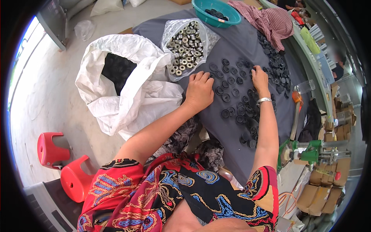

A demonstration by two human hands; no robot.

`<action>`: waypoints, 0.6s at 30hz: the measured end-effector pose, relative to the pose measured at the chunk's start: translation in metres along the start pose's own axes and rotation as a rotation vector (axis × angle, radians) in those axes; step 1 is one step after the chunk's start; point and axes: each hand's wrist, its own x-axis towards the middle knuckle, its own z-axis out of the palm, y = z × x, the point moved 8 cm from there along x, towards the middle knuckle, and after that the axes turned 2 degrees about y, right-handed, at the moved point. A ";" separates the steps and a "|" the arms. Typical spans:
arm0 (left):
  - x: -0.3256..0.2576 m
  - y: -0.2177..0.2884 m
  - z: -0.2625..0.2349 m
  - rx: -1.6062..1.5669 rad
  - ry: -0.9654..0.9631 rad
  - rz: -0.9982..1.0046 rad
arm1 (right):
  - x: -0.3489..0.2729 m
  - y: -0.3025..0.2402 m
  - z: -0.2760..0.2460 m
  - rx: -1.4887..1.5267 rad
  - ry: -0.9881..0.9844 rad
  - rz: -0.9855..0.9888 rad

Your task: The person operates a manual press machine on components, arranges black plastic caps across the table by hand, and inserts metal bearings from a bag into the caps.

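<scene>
Left hand lies palm down, fingers spread, gripping nothing, on black round discs scattered over a grey cloth table. Right hand, fingers curled, touches discs further right; whether it pinches 1 cannot be told. Nearby sit a clear bag of metal bearings and a white sack. Sorting likely goes best by sliding discs singly, flat.

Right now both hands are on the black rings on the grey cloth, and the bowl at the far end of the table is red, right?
Not quite. The bowl is teal, not red, as the head view shows. The left hand and right hand do rest among the black rings on the grey cloth.
</scene>
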 end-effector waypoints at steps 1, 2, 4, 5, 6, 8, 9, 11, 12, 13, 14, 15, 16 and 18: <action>0.000 0.000 0.000 0.000 -0.002 -0.003 | 0.002 0.002 0.003 0.048 -0.016 -0.024; 0.001 0.001 0.000 0.000 0.000 0.004 | 0.003 0.005 0.007 0.094 -0.032 -0.044; -0.002 -0.005 -0.002 0.023 0.007 -0.008 | 0.004 -0.017 -0.007 -0.046 -0.023 -0.053; -0.002 -0.003 -0.001 0.014 0.003 -0.008 | 0.004 -0.021 -0.017 -0.199 -0.005 -0.041; -0.001 -0.002 0.000 0.005 -0.001 -0.008 | 0.006 -0.020 -0.014 -0.199 -0.004 -0.042; 0.001 -0.001 -0.001 0.004 0.000 -0.005 | 0.007 -0.028 -0.013 -0.028 0.109 -0.172; 0.001 0.000 -0.001 0.000 0.000 -0.002 | 0.008 -0.028 -0.010 -0.028 0.108 -0.171; 0.000 0.000 -0.001 -0.004 0.009 -0.001 | 0.009 -0.027 0.001 -0.076 0.054 -0.142; 0.000 0.000 -0.001 -0.008 0.018 0.000 | 0.009 -0.026 0.002 -0.074 0.052 -0.142; 0.000 -0.001 0.000 -0.007 0.015 -0.001 | 0.009 -0.020 0.002 -0.093 0.017 -0.121; 0.000 0.001 0.000 -0.009 0.023 0.005 | 0.007 -0.015 0.002 -0.113 -0.020 -0.099; 0.000 0.002 -0.001 -0.013 0.031 0.012 | 0.005 -0.013 -0.003 -0.100 -0.038 -0.104; 0.000 0.001 0.000 -0.017 0.025 0.012 | 0.004 -0.007 -0.003 -0.102 -0.043 -0.100; 0.001 0.000 0.000 0.006 0.016 0.012 | 0.004 0.005 -0.024 0.209 0.073 -0.109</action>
